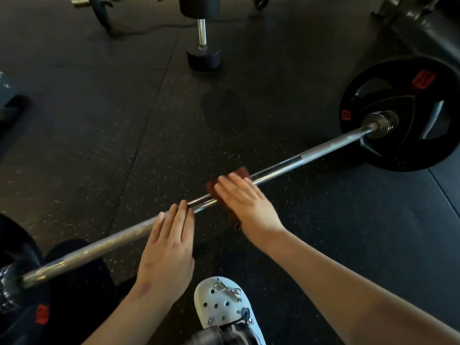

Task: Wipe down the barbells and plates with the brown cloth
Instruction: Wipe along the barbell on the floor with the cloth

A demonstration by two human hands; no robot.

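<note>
Two hands on barbell, which lies on rubber floor. Your right hand flat, fingers straight, pressing brown cloth onto shaft near its middle; cloth edge shows past your fingertips. Your left hand open, fingers straight, resting on shaft just beside cloth. Black plate on bar's right end. Dumbbell stands on end beyond, well apart. Your white clog near bar.
</note>
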